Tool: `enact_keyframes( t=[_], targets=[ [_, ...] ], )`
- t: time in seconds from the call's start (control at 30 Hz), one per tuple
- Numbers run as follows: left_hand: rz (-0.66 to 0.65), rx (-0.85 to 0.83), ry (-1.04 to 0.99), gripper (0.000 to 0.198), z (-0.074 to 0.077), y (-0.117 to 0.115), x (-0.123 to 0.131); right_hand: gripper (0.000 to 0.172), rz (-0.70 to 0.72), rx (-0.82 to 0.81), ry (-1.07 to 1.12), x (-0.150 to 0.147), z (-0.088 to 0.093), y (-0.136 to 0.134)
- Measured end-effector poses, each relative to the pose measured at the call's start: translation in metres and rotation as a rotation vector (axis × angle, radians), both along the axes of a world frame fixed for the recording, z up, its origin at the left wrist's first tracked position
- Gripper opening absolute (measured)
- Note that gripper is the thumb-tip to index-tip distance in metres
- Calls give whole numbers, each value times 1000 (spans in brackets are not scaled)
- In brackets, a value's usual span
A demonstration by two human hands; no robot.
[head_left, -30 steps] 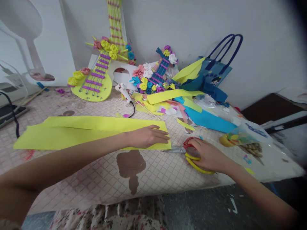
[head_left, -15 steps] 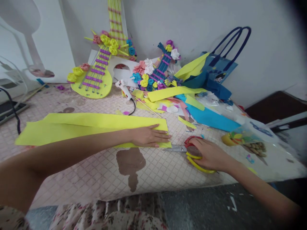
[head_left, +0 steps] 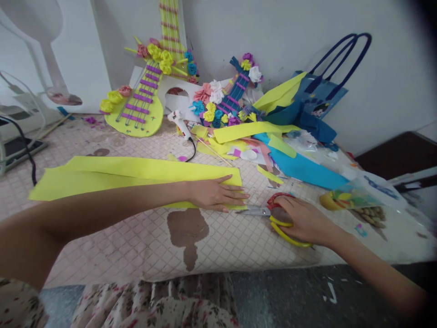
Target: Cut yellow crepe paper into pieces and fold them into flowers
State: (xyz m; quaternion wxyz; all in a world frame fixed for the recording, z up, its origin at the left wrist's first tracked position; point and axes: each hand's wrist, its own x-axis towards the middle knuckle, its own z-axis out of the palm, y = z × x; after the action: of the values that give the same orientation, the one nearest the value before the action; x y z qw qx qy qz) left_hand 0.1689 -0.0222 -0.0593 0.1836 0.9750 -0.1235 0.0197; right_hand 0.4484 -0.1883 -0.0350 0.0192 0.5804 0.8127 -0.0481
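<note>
A long strip of yellow crepe paper (head_left: pixel 150 168) lies folded across the table. My left hand (head_left: pixel 216 193) rests flat near its right end, fingers stretched out over the edge. To the right, my right hand (head_left: pixel 300 218) is closed round the handles of a pair of scissors (head_left: pixel 257 211), one handle red and one yellow. The blades point left, low over the tabletop, with their tips by the paper's lower right corner. Whether the blades touch the paper I cannot tell.
Behind the paper stand a yellow paper guitar (head_left: pixel 139 105) and a smaller blue one (head_left: pixel 232 98). A white glue gun (head_left: pixel 179 124) lies near paper scraps (head_left: pixel 225 148). At the right are blue paper (head_left: pixel 300 164), a blue bag (head_left: pixel 321 95) and a plastic cup (head_left: pixel 336 198).
The view has shifted slightly, moving most things a little to the right in the picture. My left hand stays flat on the paper, and my right hand keeps hold of the scissors.
</note>
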Motion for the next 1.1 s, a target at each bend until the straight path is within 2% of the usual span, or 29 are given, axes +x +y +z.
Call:
enact_keyframes(
  t=[0.2, 0.5, 0.8, 1.1],
  targets=[
    [7, -54, -4, 55, -4, 0, 0, 38, 15, -25, -3, 1, 0, 1],
    [19, -39, 16, 54, 8, 6, -2, 37, 33, -3, 15, 4, -2, 2],
    [13, -95, -2, 52, -3, 9, -1, 37, 27, -15, -13, 4, -3, 3],
    [34, -126, 28, 52, 0, 8, -2, 33, 58, -5, -96, 2, 2, 1]
  ],
)
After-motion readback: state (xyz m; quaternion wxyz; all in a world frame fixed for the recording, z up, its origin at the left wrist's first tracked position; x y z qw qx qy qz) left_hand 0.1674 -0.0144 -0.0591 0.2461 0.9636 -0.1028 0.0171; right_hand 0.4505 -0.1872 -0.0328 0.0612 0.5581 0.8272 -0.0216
